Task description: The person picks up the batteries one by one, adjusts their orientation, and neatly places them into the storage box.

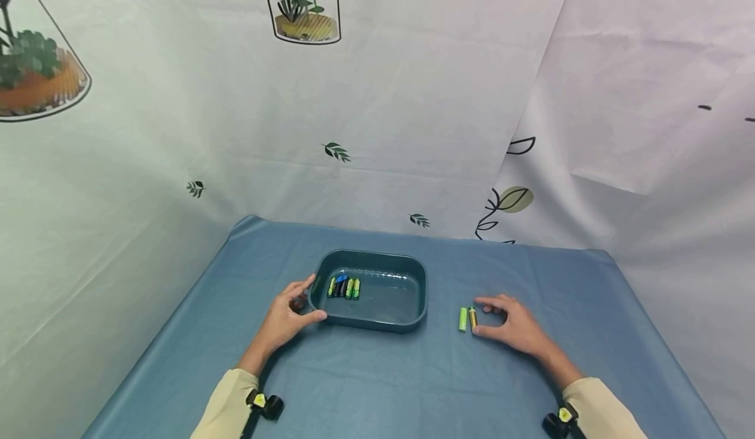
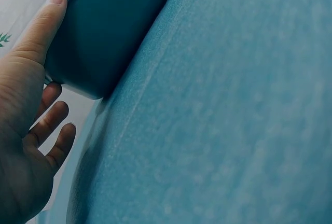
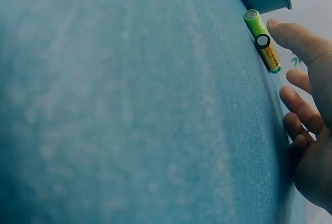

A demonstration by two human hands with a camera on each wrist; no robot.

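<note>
A dark teal rectangular dish (image 1: 377,322) stands on the table, with several batteries (image 1: 344,287) in a row at its left inside. My left hand (image 1: 286,317) holds the dish's near left corner between thumb and index finger; the other fingers curl loosely off it in the left wrist view. Right of the dish, a light green battery (image 1: 463,320) and a gold-and-green battery (image 1: 473,317) lie side by side. My right hand (image 1: 512,323) is beside the gold-and-green one, thumb and index spread near its two ends, with no grip visible in the right wrist view.
Blue cloth (image 1: 377,386) covers the table. A pale printed curtain (image 1: 377,111) hangs behind and along both sides. Each forearm carries a black wrist camera; the left camera (image 1: 272,407) and the right camera (image 1: 554,426) sit just above the cloth.
</note>
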